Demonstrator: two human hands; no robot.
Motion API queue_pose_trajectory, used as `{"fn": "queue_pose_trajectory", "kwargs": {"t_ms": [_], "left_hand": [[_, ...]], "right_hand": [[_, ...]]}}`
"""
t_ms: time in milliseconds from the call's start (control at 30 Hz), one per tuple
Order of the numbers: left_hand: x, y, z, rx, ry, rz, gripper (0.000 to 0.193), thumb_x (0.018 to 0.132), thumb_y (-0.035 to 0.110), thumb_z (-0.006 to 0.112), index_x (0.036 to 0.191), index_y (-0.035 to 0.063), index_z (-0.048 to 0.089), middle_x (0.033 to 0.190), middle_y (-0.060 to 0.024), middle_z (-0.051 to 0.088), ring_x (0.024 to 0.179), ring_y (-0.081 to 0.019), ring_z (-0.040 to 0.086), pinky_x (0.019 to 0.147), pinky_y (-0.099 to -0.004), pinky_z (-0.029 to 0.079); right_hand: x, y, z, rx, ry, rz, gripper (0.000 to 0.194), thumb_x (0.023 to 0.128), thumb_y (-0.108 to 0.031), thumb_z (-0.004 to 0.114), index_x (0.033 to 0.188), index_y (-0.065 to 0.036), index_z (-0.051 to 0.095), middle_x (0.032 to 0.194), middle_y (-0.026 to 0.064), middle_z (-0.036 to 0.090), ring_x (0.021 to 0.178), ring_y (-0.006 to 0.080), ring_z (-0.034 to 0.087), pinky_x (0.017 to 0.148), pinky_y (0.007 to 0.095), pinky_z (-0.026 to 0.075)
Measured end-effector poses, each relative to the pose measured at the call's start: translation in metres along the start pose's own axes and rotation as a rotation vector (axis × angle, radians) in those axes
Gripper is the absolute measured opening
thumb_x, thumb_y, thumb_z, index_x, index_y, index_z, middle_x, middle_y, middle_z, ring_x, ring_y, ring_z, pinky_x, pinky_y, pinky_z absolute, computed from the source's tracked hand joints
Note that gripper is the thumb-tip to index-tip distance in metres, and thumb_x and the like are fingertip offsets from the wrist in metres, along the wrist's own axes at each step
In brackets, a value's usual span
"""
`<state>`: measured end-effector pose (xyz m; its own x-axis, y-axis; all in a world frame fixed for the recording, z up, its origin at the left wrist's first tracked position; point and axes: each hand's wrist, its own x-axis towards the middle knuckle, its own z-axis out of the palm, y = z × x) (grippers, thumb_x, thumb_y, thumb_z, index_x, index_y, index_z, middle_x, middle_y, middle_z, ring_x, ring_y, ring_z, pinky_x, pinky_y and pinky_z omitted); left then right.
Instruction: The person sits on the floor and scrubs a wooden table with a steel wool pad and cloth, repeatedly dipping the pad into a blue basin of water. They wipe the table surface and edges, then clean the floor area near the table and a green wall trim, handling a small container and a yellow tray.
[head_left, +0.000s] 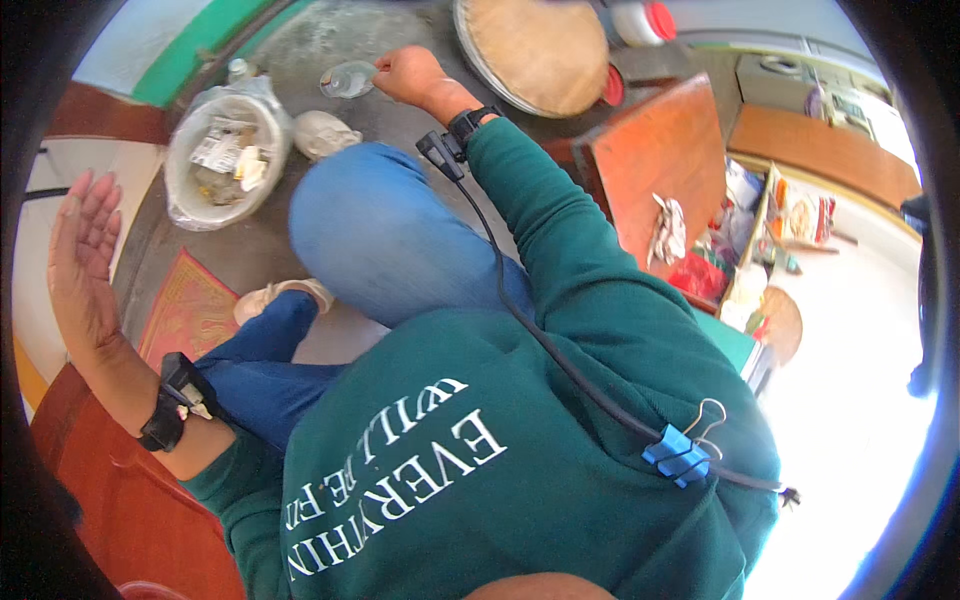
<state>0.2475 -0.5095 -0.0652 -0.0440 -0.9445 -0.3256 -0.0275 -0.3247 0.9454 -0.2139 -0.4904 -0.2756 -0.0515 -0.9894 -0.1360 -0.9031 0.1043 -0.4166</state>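
My right hand (415, 77) reaches down near the floor, its fingers pinching the edge of a small clear container (349, 79), perhaps a plastic cup or dish. My left hand (86, 262) is raised at the far left with its fingers stretched out and nothing in it. Between the hands stands a white waste bin (177, 184) lined with a clear bag. Crumpled wrappers and other scraps (225, 154) lie inside it. A beige shoe (325, 135) on my foot is just below the clear container.
A large round basin with a tan cover (544, 45) stands beyond my right arm. Right of it are a reddish wooden door panel (660, 165) and a drawer of packets (701, 274). A red patterned mat (187, 307) lies on the floor. A cable (499, 277) runs along my right arm.
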Motion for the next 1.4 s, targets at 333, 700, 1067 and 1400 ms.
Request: {"fn": "queue_pose_trajectory", "kwargs": {"t_ms": [333, 700, 1067, 1400], "left_hand": [[0.004, 0.021, 0.041, -0.029, -0.174, 0.036, 0.052, 0.107, 0.036, 0.045, 0.146, 0.0019, 0.047, 0.142, -0.0150, 0.057, 0.131, -0.0197, 0.055, 0.112, -0.0323, 0.039], [0.037, 0.030, 0.168, 0.115, -0.544, -0.021, 0.053, 0.105, 0.035, 0.052, 0.145, 0.0009, 0.047, 0.138, -0.0141, 0.059, 0.124, -0.0191, 0.058, 0.104, -0.0309, 0.046], [0.090, -0.037, 0.335, 0.236, -0.682, -0.048, 0.055, 0.097, 0.043, 0.062, 0.138, 0.0064, 0.055, 0.129, -0.0109, 0.064, 0.113, -0.0190, 0.062, 0.095, -0.0305, 0.048], [0.128, -0.049, 0.342, 0.308, -0.603, -0.229, 0.053, 0.097, 0.042, 0.062, 0.138, 0.0091, 0.056, 0.127, -0.0077, 0.065, 0.109, -0.0170, 0.062, 0.090, -0.0291, 0.047]], "right_hand": [[-0.243, 0.121, -0.069, 0.001, -0.151, 0.041, 0.020, 0.072, -0.022, 0.063, 0.079, -0.005, 0.072, 0.085, 0.0239, 0.068, 0.083, 0.0448, 0.065, 0.076, 0.0522, 0.052], [-0.539, 0.179, -0.069, 0.237, -0.319, 0.569, 0.020, 0.079, -0.024, 0.062, 0.077, -0.006, 0.071, 0.067, 0.0164, 0.069, 0.066, 0.0337, 0.069, 0.069, 0.0463, 0.055], [-0.768, 0.141, -0.167, 0.735, -0.126, 1.336, 0.019, 0.086, -0.021, 0.071, 0.098, -0.006, 0.073, 0.075, 0.0079, 0.071, 0.061, 0.0128, 0.068, 0.056, 0.0298, 0.058], [-0.930, 0.092, -0.479, 0.695, 0.248, 1.506, 0.028, 0.093, -0.018, 0.066, 0.120, -0.009, 0.070, 0.085, 0.0075, 0.075, 0.063, 0.0118, 0.069, 0.055, 0.0246, 0.058]]}}
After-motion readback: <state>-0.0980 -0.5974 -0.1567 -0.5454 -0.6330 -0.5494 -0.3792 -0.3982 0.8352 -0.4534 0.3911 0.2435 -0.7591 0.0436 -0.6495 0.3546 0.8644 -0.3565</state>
